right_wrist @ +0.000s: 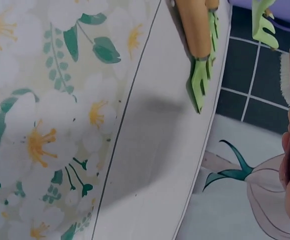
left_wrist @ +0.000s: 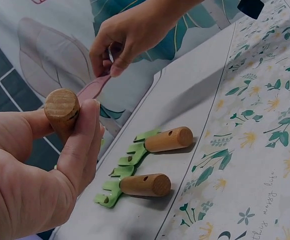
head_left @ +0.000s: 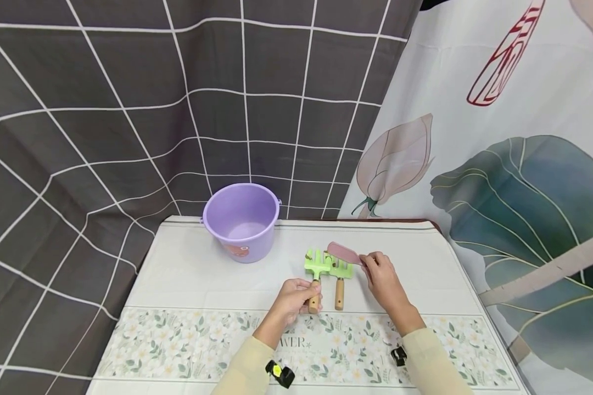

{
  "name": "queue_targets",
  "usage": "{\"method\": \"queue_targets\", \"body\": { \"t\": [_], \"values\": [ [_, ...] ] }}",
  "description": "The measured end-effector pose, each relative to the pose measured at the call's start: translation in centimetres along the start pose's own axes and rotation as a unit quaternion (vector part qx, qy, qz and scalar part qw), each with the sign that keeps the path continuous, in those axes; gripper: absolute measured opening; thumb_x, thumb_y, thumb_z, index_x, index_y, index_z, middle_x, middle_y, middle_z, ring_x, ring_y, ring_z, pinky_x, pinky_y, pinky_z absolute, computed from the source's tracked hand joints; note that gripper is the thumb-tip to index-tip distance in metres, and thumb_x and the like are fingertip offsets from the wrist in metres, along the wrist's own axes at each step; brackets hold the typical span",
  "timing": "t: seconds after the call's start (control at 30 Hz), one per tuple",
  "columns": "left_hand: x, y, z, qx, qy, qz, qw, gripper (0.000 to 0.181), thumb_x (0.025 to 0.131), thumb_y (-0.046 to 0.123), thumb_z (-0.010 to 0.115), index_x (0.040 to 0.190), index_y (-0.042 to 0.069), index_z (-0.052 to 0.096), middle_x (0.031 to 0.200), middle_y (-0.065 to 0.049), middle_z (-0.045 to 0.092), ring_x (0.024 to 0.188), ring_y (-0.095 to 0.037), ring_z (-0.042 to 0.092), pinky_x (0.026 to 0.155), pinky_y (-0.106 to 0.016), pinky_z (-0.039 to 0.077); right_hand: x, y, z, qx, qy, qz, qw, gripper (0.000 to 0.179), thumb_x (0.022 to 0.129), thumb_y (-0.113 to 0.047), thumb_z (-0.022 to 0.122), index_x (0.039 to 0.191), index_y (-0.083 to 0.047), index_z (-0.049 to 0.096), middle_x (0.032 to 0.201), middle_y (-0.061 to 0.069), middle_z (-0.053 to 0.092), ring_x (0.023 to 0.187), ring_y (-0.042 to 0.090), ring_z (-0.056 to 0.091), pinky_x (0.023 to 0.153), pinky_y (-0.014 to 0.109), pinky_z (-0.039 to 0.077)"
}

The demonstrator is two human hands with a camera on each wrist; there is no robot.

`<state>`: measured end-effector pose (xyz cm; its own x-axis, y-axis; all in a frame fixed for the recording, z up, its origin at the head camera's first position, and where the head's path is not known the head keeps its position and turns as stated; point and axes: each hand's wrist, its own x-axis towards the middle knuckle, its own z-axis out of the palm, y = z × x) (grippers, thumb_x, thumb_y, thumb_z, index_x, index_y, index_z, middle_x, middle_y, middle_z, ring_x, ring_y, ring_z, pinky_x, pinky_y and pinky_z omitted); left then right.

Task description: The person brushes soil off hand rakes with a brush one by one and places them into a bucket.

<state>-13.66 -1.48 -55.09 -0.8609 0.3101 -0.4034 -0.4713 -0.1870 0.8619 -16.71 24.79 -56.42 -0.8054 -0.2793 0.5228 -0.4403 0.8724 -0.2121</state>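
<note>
My left hand [head_left: 291, 299] grips the wooden handle of a small green hand rake [head_left: 318, 265], its tines pointing away from me. In the left wrist view that handle's round end faces the camera. A pink brush [head_left: 343, 253] with white bristles, plain in the right wrist view, is pinched by its handle in my right hand [head_left: 382, 280]. The brush head is raised close to the tines of the held rake. Below, two more green rakes with wooden handles [left_wrist: 169, 139] lie side by side on the table; the held rake mostly hides one of them in the head view.
A purple bucket [head_left: 264, 244] stands at the back left of the table. The white tablecloth [head_left: 188, 274] has a flowered band [head_left: 178, 343] along the front. Behind hang a dark grid curtain [head_left: 277, 120] and a white flowered curtain [head_left: 410, 82].
</note>
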Motion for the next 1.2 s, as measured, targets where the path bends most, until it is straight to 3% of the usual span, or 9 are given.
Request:
{"method": "queue_targets", "body": {
  "t": [0.13,0.37,0.93,1.2],
  "values": [
    [0.1,0.0,-0.1,-0.001,-0.001,0.0,1.0,0.034,0.101,0.011,0.066,0.119,-0.016,0.054,0.088,-0.011,0.068,0.066,-0.014,0.07,0.069,-0.031,0.066,-0.3,-0.3,0.3,0.01,0.006,-0.033,0.9994,0.031,0.087,0.004,0.078,0.116,-0.001,0.068,0.102,0.013,0.06,0.09,0.03,0.06,0.076,0.044,0.055],
    [0.1,0.1,-0.1,-0.003,0.0,0.001,1.0,0.035,0.1,0.011,0.067,0.119,-0.015,0.054,0.093,-0.017,0.07,0.066,-0.015,0.07,0.069,-0.031,0.066,-0.6,-1.1,1.4,0.008,-0.019,-0.079,0.9966,0.028,0.088,0.003,0.077,0.114,-0.004,0.069,0.1,0.009,0.06,0.09,0.027,0.061,0.076,0.042,0.055],
    [-0.1,0.1,-0.1,-0.005,-0.006,-0.003,1.0,0.031,0.101,0.013,0.067,0.115,-0.013,0.057,0.097,-0.019,0.071,0.067,-0.015,0.071,0.07,-0.032,0.066,0.1,-0.6,1.3,0.002,-0.018,-0.024,0.9995,0.027,0.095,-0.002,0.072,0.121,-0.002,0.068,0.106,0.012,0.06,0.094,0.028,0.06,0.081,0.044,0.057],
    [0.0,-0.1,-0.2,-0.012,-0.005,-0.003,0.9999,0.032,0.101,0.011,0.067,0.117,-0.014,0.055,0.096,-0.019,0.069,0.065,-0.015,0.069,0.066,-0.029,0.065,0.8,-0.4,1.0,0.007,0.014,-0.01,0.9998,0.024,0.094,0.0,0.072,0.118,0.001,0.068,0.103,0.015,0.06,0.092,0.032,0.061,0.08,0.043,0.059]
  ]
}}
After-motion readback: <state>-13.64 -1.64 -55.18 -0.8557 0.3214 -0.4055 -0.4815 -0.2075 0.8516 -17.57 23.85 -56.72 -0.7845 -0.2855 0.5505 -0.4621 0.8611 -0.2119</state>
